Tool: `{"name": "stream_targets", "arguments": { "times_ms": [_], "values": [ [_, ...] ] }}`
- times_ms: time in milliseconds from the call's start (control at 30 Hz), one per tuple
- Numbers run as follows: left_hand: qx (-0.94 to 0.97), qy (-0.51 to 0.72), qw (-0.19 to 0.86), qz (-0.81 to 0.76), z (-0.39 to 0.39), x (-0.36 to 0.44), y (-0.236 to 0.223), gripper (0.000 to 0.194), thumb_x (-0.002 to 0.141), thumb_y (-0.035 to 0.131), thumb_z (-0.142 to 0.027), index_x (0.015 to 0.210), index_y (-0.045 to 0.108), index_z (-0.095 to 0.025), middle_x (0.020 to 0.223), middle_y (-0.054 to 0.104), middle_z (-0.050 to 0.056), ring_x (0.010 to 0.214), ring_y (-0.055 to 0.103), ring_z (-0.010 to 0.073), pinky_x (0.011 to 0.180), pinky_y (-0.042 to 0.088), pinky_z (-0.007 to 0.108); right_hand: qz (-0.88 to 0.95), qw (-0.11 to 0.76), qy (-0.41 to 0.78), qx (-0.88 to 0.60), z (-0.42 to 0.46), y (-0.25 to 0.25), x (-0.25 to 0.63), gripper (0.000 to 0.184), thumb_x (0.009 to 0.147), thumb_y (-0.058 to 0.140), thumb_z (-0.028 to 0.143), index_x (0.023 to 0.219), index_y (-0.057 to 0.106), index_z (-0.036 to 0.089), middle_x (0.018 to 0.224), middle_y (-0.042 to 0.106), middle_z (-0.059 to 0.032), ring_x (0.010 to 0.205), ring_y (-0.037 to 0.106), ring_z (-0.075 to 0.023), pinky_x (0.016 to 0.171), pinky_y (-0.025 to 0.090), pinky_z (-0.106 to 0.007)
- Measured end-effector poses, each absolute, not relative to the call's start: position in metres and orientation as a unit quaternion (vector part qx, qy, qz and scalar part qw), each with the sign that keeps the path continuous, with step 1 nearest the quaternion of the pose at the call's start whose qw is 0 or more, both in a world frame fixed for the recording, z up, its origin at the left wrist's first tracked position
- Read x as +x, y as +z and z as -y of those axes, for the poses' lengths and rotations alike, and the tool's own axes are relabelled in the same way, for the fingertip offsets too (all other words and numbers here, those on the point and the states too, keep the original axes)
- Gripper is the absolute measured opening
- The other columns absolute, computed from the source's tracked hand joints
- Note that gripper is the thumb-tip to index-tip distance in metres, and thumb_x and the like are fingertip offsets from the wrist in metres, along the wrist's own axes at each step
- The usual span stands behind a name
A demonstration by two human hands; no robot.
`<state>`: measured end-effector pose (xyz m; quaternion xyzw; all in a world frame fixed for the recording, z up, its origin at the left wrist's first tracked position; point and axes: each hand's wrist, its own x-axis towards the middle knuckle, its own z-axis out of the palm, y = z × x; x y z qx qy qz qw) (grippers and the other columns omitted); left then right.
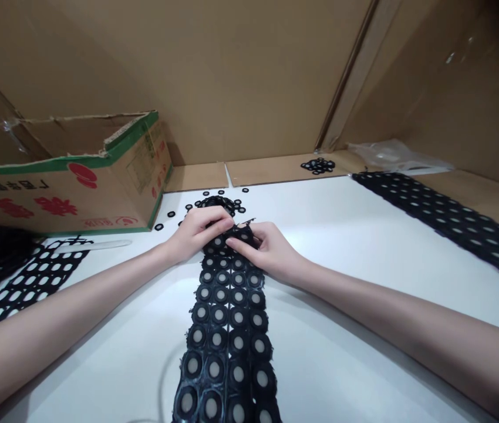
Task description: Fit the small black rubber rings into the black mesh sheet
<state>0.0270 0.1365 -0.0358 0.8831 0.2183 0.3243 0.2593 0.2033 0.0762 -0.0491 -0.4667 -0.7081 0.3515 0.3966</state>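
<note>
A long black rubber strip [227, 329] with rows of rings, each with a pale centre, runs from the near edge up the middle of the white table [346, 264]. My left hand [199, 232] and my right hand [267, 249] meet at its far end, fingers curled and pinching the strip's end rows. Just beyond my hands lies a small heap of loose black rings [218, 202], with a few more scattered around it.
An open cardboard box [100, 182] with green trim stands at the left. Punched-out black strips lie at the left [29, 282] and right [452, 220]. Another ring pile [319, 165] and a clear plastic bag [390, 155] sit at the back. Cardboard walls enclose the table.
</note>
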Motion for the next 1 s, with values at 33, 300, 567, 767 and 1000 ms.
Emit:
{"name": "stream_targets", "arguments": {
  "times_ms": [33,300,567,767,1000],
  "values": [
    [0.878,0.328,0.271,-0.22,-0.137,0.027,-0.035,0.026,0.094,0.047,-0.034,0.082,0.062,-0.015,0.08,0.063,0.003,0.076,0.057,0.0139,0.071,0.042,0.025,0.712,0.395,0.348,-0.465,-0.076,-0.049,0.204,0.034,0.08,0.055,0.04,0.057,0.04,0.019,0.058,0.033,0.0044,0.056,0.032,-0.0093,0.051,0.025,-0.026],
    [0.855,0.366,0.27,-0.249,-0.139,0.029,-0.037,0.027,0.092,0.049,-0.033,0.073,0.054,-0.015,0.071,0.056,0.001,0.068,0.051,0.0137,0.066,0.039,0.026,0.72,0.4,0.343,-0.452,-0.075,-0.048,0.203,0.037,0.081,0.056,0.037,0.056,0.035,0.02,0.057,0.033,0.0048,0.055,0.031,-0.0089,0.049,0.025,-0.025],
    [0.761,0.468,0.33,-0.305,-0.145,0.03,-0.043,0.027,0.09,0.053,-0.036,0.072,0.052,-0.016,0.066,0.048,-0.001,0.063,0.045,0.012,0.06,0.036,0.025,0.688,0.407,0.409,-0.44,-0.075,-0.046,0.203,0.03,0.08,0.056,0.039,0.062,0.043,0.019,0.061,0.038,0.0033,0.059,0.036,-0.0106,0.054,0.031,-0.026],
    [0.657,0.561,0.343,-0.369,-0.169,0.019,-0.051,0.028,0.085,0.056,-0.038,0.069,0.051,-0.016,0.061,0.049,-0.002,0.054,0.044,0.0098,0.052,0.034,0.023,0.697,0.398,0.409,-0.433,-0.071,-0.042,0.203,0.023,0.078,0.059,0.035,0.064,0.052,0.017,0.064,0.051,0.0004,0.063,0.046,-0.0128,0.06,0.038,-0.028],
    [0.714,0.525,0.255,-0.386,-0.178,0.011,-0.05,0.014,0.083,0.058,-0.027,0.082,0.064,-0.015,0.079,0.063,0.002,0.071,0.056,0.0126,0.068,0.043,0.025,0.654,0.437,0.468,-0.404,-0.074,-0.041,0.206,0.021,0.068,0.072,0.033,0.068,0.06,0.016,0.07,0.058,-0.0001,0.067,0.053,-0.014,0.065,0.043,-0.028]
  ]
}}
